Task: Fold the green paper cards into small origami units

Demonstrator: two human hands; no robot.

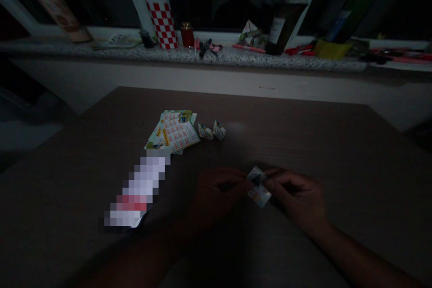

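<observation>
A small folded piece of printed paper (259, 194) is held just above the table between my two hands. My left hand (219, 189) pinches its left edge with thumb and forefinger. On the opposite edge, my right hand (297, 191) grips it the same way. Two small folded paper shapes (219, 130) stand side by side farther back on the table. Beside them, to the left, lies a loose stack of printed paper sheets (180, 135) with colourful pictures and rows of boxes. The dim light hides the finer folds in the held paper.
A lit, pixelated phone-like object (143, 184) lies left of my left hand. Behind the brown table (303, 121) runs a speckled stone windowsill (128, 56). On it stand a red-and-white checkered bottle (164, 22), a small red jar (186, 35) and a dark labelled container (278, 31).
</observation>
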